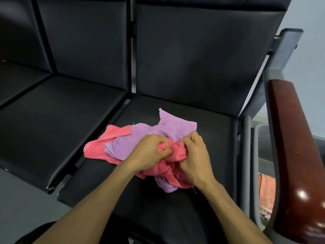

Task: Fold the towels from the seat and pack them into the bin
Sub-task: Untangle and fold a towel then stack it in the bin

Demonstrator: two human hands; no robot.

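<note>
Black seat (202,120): towel (175,154) between hands.

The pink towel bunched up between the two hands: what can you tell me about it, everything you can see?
The pink towel is a coral-pink, terry-looking cloth, crumpled and unfolded on the black seat. The left hand and right hand both grip its bunched middle, fingers curled into the fabric. It is tangled with a purple towel, which lies partly over and partly under it.
</note>
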